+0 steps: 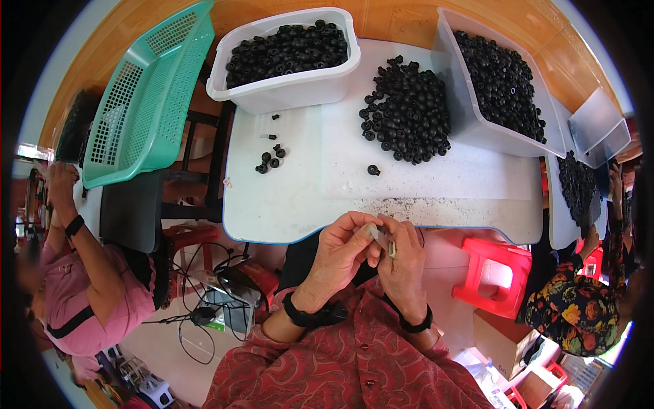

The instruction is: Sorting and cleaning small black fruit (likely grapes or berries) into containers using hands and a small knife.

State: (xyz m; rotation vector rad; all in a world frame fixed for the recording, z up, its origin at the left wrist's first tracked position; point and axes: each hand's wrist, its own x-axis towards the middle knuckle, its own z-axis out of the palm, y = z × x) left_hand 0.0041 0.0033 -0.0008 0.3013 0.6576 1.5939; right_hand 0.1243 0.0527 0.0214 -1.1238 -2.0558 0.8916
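Observation:
Both hands meet just in front of the table's near edge. My left hand (338, 251) is closed, its thumb and fingers pinched together; whatever is between them is hidden. My right hand (403, 271) is closed around a small flat tool (381, 240), greyish and blade-like, with a pale yellowish part showing by the fingers. The tool's tip points at the left thumb. On the white table (286, 198) beyond lies a big pile of round black plastic parts (409, 112). One single black part (373, 170) sits apart, nearer to my hands.
A white tub (286, 88) and a translucent bin (490, 129), both filled with black parts, stand at the back. Several loose parts (266, 159) lie left. A green basket (146, 109) is far left. Dark crumbs line the front edge. People work on both sides; a red stool (494, 276) stands right.

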